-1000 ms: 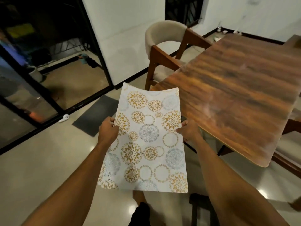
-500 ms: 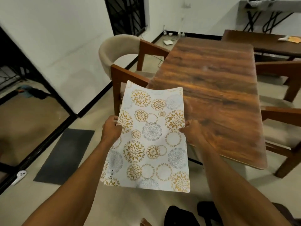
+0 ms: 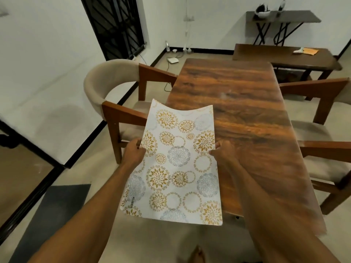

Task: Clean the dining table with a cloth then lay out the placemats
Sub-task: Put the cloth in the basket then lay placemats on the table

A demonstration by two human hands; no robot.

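both hands are on the placemat point(image 3: 176, 164), one on each long edge, roughly halfway along. left hand point(image 3: 133, 151) has its fingers curled round the left edge and right hand point(image 3: 223, 151) pinches the right edge the same way, so both are closed on it with nothing else in them. the mat's up in the air, not on the wood yet. it's bowed into a shallow trough, far end hanging over the near-left corner of the dining table point(image 3: 247, 111), near end out over the floor. the table top looks bare, so i'd guess the wiping's done and this is the first mat going down. tip for this bit: lower the far edge first, let the bow flatten out, then square it to the table edge by the chair point(image 3: 114, 95) on the left. the curl may spring back up, so press it flat.
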